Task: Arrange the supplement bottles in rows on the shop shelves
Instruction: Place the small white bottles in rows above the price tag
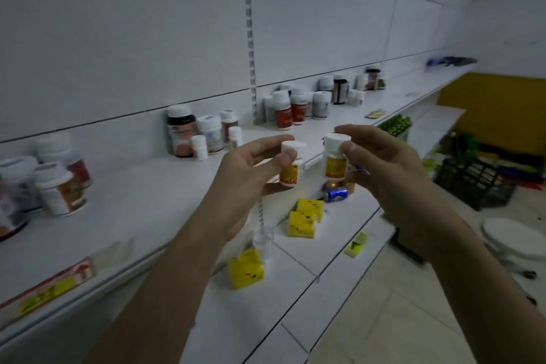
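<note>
Each hand grips a small white-capped bottle upright, cap up, above the front edge of the upper shelf. The left hand pinches the orange bottle by its cap and base; the right hand holds the yellow bottle, tilted slightly, just beside it.

Both forearms are bare, no sleeves in view. The left hand and right hand are bare, with short-trimmed nails.
</note>
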The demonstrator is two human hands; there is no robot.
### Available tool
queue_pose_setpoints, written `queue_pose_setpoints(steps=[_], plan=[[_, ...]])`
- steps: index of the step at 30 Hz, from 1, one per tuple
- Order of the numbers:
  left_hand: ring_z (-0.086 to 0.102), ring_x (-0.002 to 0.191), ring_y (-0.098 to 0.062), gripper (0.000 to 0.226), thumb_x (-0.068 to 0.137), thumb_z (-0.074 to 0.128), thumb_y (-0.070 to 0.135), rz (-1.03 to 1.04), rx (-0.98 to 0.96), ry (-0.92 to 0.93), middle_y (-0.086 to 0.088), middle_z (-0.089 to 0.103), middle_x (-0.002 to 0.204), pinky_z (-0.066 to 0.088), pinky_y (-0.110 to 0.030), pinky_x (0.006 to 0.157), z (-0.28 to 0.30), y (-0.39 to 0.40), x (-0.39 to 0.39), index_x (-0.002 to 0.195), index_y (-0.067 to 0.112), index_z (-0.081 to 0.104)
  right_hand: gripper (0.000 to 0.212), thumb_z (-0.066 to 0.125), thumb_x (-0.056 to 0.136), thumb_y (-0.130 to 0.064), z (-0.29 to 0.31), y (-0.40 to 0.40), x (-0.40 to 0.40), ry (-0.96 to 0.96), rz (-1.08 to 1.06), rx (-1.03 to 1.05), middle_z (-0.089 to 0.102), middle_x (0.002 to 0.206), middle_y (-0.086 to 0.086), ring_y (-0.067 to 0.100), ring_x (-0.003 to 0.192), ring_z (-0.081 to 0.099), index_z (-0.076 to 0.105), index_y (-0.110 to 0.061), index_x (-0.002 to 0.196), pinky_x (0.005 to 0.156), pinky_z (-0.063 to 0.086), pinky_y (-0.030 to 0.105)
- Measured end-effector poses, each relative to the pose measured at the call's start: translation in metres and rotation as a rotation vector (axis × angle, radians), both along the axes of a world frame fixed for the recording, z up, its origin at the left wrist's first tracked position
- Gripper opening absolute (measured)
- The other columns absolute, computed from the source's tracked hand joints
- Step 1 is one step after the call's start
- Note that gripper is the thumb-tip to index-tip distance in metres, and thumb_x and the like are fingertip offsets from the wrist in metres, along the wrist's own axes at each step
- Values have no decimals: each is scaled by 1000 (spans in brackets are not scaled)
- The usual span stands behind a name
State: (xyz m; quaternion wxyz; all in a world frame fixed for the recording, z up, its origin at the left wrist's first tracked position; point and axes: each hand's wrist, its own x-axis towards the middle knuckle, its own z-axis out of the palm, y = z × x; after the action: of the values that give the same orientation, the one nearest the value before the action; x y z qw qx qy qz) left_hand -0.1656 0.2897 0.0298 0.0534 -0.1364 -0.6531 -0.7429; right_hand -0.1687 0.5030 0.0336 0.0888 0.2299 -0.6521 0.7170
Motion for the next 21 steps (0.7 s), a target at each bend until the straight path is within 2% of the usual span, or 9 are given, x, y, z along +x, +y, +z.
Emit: queue_pose_setpoints(steps=[4, 9, 14, 17, 19, 21], plan=[[73, 92, -15, 39, 72, 73, 27, -66, 1, -18, -1, 75, 107, 59, -30, 70, 1, 82, -29, 110, 18, 72, 31, 67, 79, -31, -1, 80, -14, -21, -81, 41, 74, 104, 1, 23, 96, 72, 72, -27, 109, 76, 62, 36], [73, 86, -15, 39, 74, 75, 23, -150, 43, -38, -3, 76, 102, 58, -27, 65, 0, 172, -65, 111, 14, 70, 30, 66, 84, -28, -3, 171, -30, -38, -144, 37, 75, 103, -4, 16, 95, 73, 70, -22, 113, 72, 58, 22], [72, 96, -23, 31, 71, 77, 31, -201, -22, -53, -2, 75, 107, 60, -40, 79, -8, 244, -111, 102, 26, 75, 32, 66, 84, -26, -10, 241, -61, -63, -193, -25, 75, 100, -3, 15, 92, 73, 69, -17, 115, 70, 58, 23], [72, 97, -23, 31, 70, 78, 33, -244, -50, -66, -2, 74, 108, 60, -39, 78, -12, 279, -146, 100, 28, 76, 24, 64, 91, -19, -19, 276, -92, -82, -248, -45, 74, 100, -3, 13, 93, 72, 70, -17, 114, 70, 57, 22], [73, 95, -25, 31, 68, 78, 34, -265, -47, -74, -3, 75, 107, 59, -44, 79, -15, 300, -172, 99, 29, 76, 21, 64, 91, -18, -25, 295, -115, -101, -285, -58, 74, 102, -2, 13, 93, 72, 71, -18, 111, 70, 57, 23], [73, 93, -25, 30, 69, 77, 32, -293, -25, -82, -5, 75, 106, 60, -38, 72, -20, 320, -201, 99, 27, 76, 25, 68, 86, -23, -29, 311, -139, -112, -308, -64, 74, 104, -1, 14, 94, 72, 72, -18, 110, 70, 58, 23]])
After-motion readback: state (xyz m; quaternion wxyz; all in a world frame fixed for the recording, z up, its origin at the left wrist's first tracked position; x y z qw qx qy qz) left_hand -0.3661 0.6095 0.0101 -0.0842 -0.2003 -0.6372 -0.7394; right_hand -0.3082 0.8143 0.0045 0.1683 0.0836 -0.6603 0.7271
